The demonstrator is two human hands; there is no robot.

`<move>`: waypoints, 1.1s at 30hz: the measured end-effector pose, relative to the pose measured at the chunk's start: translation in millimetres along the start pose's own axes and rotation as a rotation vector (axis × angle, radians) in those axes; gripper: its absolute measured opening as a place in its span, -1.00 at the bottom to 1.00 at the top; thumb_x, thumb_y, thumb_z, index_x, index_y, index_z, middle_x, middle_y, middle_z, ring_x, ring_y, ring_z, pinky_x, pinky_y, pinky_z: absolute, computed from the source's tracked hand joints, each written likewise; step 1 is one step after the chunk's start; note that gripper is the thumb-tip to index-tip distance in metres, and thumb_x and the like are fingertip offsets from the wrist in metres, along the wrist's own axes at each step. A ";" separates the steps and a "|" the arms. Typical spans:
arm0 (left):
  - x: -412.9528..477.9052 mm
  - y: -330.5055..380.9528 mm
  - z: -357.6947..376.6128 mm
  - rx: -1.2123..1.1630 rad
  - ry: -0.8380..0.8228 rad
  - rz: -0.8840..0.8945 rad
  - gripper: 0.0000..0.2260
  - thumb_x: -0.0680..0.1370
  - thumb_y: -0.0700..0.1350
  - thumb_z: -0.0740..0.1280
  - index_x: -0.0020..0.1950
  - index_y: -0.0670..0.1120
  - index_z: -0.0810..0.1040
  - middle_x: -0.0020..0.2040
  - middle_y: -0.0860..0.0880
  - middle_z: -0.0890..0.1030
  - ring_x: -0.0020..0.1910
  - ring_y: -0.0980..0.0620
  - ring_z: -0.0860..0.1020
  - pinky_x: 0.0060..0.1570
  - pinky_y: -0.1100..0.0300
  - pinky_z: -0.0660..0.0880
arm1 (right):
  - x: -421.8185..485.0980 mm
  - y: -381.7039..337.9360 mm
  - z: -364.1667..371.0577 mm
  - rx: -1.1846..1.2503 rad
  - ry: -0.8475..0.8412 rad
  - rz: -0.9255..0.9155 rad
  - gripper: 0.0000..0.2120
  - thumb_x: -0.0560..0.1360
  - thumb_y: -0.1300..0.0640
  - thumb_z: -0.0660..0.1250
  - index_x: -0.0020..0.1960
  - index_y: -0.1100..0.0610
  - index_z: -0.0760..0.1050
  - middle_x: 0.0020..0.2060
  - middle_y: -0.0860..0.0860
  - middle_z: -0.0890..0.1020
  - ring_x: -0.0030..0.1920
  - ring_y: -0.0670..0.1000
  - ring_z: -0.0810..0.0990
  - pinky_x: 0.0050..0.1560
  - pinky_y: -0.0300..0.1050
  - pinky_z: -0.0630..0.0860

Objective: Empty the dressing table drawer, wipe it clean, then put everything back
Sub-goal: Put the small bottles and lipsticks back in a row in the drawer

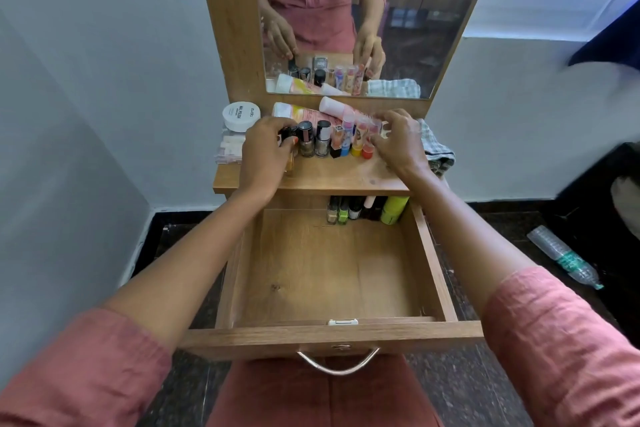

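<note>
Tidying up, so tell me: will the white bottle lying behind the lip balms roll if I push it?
Likely: the white bottle looks round and lies on its side. It seems to lean on the peach tube, which may check it. Probably light plastic.

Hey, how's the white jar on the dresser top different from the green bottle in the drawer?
The white jar is low and round; the green bottle is tall and slim. The jar sits on the tabletop, far left; the bottle is in the drawer, back right corner. Neither is being held.
</note>
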State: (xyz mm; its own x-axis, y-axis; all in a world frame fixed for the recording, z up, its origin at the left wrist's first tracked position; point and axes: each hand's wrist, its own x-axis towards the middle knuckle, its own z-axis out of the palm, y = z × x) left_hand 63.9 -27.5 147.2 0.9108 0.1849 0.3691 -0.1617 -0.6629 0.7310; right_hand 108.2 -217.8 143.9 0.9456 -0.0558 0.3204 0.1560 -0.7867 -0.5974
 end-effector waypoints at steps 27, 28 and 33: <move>-66.6 9.4 -12.3 -0.115 -0.156 0.027 -0.80 0.50 -0.26 0.31 0.10 -0.13 0.58 -0.13 0.07 0.58 -0.27 0.48 0.49 -0.18 0.65 0.37 | -75.0 20.1 -30.4 0.219 0.053 0.054 -0.74 0.42 0.28 0.38 0.11 0.22 0.58 -0.13 0.10 0.65 -0.19 -0.09 0.56 -0.23 -0.55 0.43; -72.0 6.7 -9.5 -0.112 -0.169 0.022 -0.80 0.50 -0.26 0.31 0.11 -0.13 0.58 -0.12 0.06 0.59 -0.28 0.48 0.48 -0.19 0.65 0.37 | -80.6 24.0 -28.9 0.217 0.045 0.060 -0.74 0.41 0.29 0.38 0.10 0.22 0.58 -0.15 0.09 0.64 -0.20 -0.09 0.55 -0.24 -0.56 0.42; -91.6 -6.4 6.3 -0.020 -0.200 0.027 -0.79 0.48 -0.28 0.33 0.10 -0.16 0.59 0.02 -0.01 0.63 -0.11 0.27 0.49 -0.14 0.73 0.29 | -106.6 45.7 -17.4 0.183 -0.006 0.097 -0.79 0.41 0.34 0.35 0.04 0.25 0.59 -0.21 0.06 0.60 -0.21 -0.05 0.55 -0.28 -0.60 0.37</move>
State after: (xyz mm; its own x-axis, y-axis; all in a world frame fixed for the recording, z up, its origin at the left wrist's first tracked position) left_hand -16.1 -44.8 105.1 0.9629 0.0180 0.2692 -0.1932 -0.6505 0.7345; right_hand 9.6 -258.4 95.3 0.9605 -0.1216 0.2504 0.1126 -0.6529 -0.7490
